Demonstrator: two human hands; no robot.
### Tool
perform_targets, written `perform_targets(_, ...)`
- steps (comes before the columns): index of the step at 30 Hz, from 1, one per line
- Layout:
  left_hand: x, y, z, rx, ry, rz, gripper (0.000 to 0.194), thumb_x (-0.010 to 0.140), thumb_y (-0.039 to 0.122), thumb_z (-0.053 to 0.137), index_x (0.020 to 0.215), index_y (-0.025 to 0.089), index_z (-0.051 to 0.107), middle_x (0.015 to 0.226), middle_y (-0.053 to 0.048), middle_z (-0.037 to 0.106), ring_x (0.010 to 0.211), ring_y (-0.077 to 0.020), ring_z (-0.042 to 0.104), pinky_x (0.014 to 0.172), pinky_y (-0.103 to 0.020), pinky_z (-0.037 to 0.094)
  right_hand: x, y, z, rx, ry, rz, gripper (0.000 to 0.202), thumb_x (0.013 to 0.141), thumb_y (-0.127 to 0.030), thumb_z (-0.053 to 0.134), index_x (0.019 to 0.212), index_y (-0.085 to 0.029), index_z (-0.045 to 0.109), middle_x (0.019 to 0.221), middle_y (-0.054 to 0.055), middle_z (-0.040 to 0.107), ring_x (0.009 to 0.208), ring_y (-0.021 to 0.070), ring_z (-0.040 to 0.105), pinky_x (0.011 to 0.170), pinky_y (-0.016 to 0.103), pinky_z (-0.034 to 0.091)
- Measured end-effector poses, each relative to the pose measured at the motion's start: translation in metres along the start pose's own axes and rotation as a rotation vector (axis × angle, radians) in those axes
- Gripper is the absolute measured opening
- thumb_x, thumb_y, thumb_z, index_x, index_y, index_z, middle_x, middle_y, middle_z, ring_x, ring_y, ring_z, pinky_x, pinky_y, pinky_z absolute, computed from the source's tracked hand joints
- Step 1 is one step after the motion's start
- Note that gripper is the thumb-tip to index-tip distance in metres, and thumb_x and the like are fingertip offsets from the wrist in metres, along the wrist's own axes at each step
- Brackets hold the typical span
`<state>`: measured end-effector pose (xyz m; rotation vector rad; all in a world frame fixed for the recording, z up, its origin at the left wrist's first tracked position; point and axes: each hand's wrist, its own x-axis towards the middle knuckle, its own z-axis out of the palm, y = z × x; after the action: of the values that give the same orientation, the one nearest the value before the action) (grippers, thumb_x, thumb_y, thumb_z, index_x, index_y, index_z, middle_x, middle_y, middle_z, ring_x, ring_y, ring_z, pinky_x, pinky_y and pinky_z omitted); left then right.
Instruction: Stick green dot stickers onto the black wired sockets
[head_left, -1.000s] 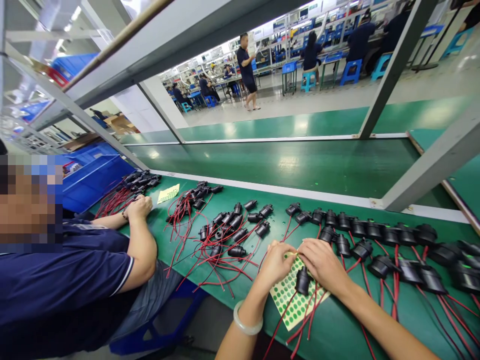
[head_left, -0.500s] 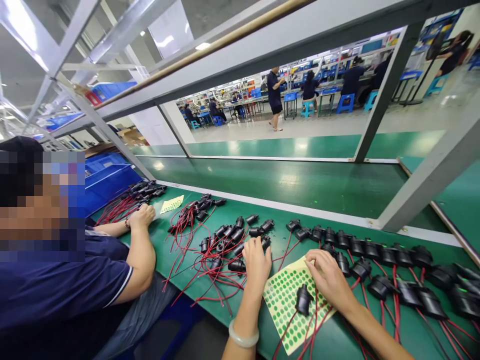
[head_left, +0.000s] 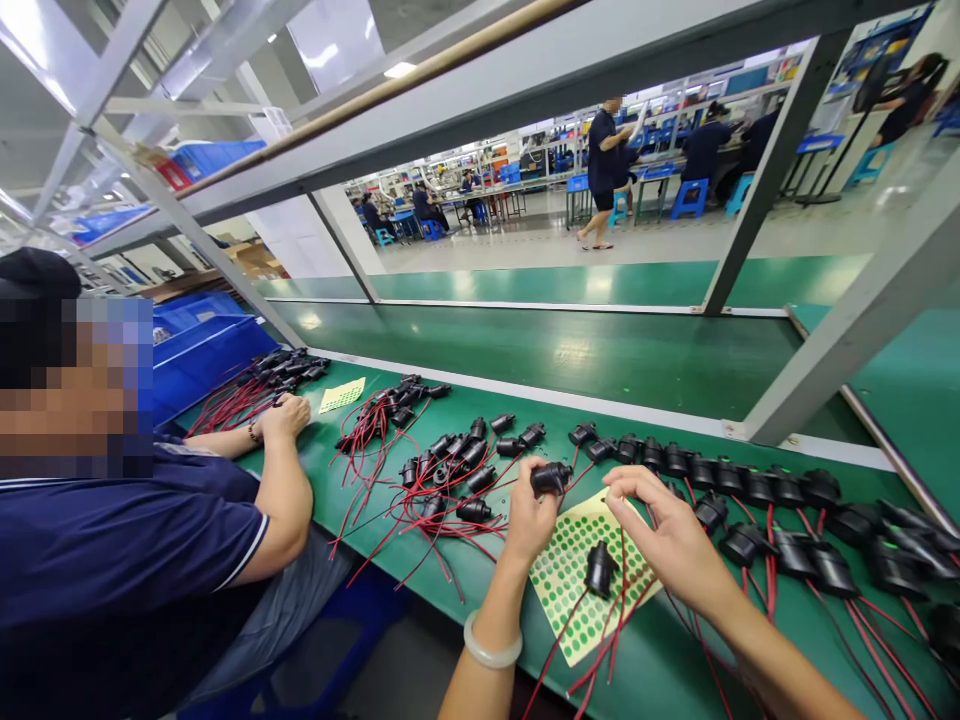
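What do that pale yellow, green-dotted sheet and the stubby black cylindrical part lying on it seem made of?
Pale yellow, green-dotted sheet: probably paper, fairly matte; it looks thin, with little shine. Stubby black cylindrical part: likely moulded plastic, semi-gloss, judging by its soft highlights.

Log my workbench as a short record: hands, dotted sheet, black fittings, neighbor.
Left hand: grips a black fitting above the sheet's far edge
Right hand: over the sheet's far right part; fingertip contents too small to tell
Dotted sheet: flat on the green bench, one fitting on top
Loose fittings: tangled pile left of the sheet
Lined-up fittings: rows to the right
Neighbor: seated left, both hands close together
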<state>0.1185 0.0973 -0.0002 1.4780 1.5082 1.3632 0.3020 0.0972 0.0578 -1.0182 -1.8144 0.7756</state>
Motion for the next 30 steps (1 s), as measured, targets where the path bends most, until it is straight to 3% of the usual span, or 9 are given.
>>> perform_targets(5,-0.01,0.012,0.011,-0.27,-0.068,-0.026,0.023,0.074,0.022,0.057,0.096,0.022,0.049,0.071,0.003,0.058,0.058,-0.014,0.06,0.058,-0.028,0.052,0.003,-0.016,0.014,0.052,-0.016,0.06,0.023,0.094,-0.038,0.05,0.08,-0.023,0.061,0.112,0.01,0.062,0.109,0.0249,0.061,0.089,0.036,0.05)
perform_targets(8,-0.01,0.015,0.012,-0.531,-0.18,-0.17,0.033,0.076,0.031,0.065,0.102,0.021,0.049,0.062,0.007,0.05,0.042,-0.0077,0.045,0.041,-0.02,0.04,0.003,-0.016,0.024,0.079,-0.044,0.091,0.025,0.094,-0.038,0.05,0.08,-0.022,0.062,0.118,0.011,0.061,0.116,0.0256,0.059,0.091,0.037,0.051)
perform_targets(11,-0.007,0.016,0.008,-0.818,-0.341,-0.325,0.046,0.078,0.049,0.065,0.108,0.016,0.053,0.061,0.006,0.048,0.039,-0.0069,0.04,0.036,-0.019,0.033,0.004,-0.013,0.029,0.1,-0.061,0.109,0.025,0.094,-0.038,0.051,0.078,-0.022,0.062,0.116,0.011,0.062,0.118,0.025,0.058,0.092,0.037,0.051)
perform_targets(13,-0.006,0.015,0.005,-0.883,-0.373,-0.346,0.05,0.081,0.055,0.062,0.106,0.013,0.057,0.062,0.003,0.05,0.042,-0.0084,0.043,0.037,-0.021,0.034,0.006,-0.011,0.027,0.111,-0.056,0.114,0.025,0.094,-0.039,0.05,0.079,-0.022,0.062,0.118,0.012,0.061,0.116,0.0245,0.06,0.091,0.036,0.052)
perform_targets(15,-0.007,0.015,0.003,-0.937,-0.334,-0.317,0.047,0.082,0.052,0.066,0.107,0.012,0.061,0.069,0.0,0.056,0.052,-0.0102,0.05,0.046,-0.022,0.04,0.009,-0.011,0.022,0.114,-0.053,0.114,0.026,0.094,-0.04,0.05,0.08,-0.023,0.062,0.119,0.012,0.061,0.114,0.0239,0.061,0.088,0.035,0.053)
perform_targets(18,-0.011,0.015,0.002,-0.914,-0.216,-0.171,0.042,0.081,0.04,0.075,0.112,0.016,0.06,0.091,-0.005,0.065,0.077,-0.0151,0.062,0.073,-0.028,0.05,0.012,-0.014,0.013,0.09,-0.051,0.11,0.025,0.093,-0.042,0.053,0.079,-0.023,0.062,0.116,0.01,0.063,0.114,0.0248,0.061,0.089,0.036,0.052)
perform_targets(21,-0.015,0.015,0.004,-0.805,-0.193,-0.044,0.04,0.08,0.03,0.077,0.113,0.021,0.056,0.105,-0.006,0.069,0.098,-0.0194,0.064,0.091,-0.033,0.048,0.013,-0.019,0.007,0.047,-0.059,0.107,0.023,0.092,-0.041,0.055,0.078,-0.024,0.063,0.114,0.008,0.064,0.113,0.0252,0.06,0.091,0.038,0.049)
perform_targets(30,-0.018,0.01,0.008,-0.668,-0.192,0.018,0.039,0.079,0.028,0.076,0.111,0.022,0.053,0.103,-0.004,0.065,0.094,-0.0174,0.062,0.084,-0.029,0.048,0.01,-0.024,0.001,-0.072,-0.155,0.069,0.016,0.091,-0.032,0.052,0.08,-0.027,0.064,0.111,0.003,0.062,0.106,0.0225,0.062,0.086,0.037,0.048)
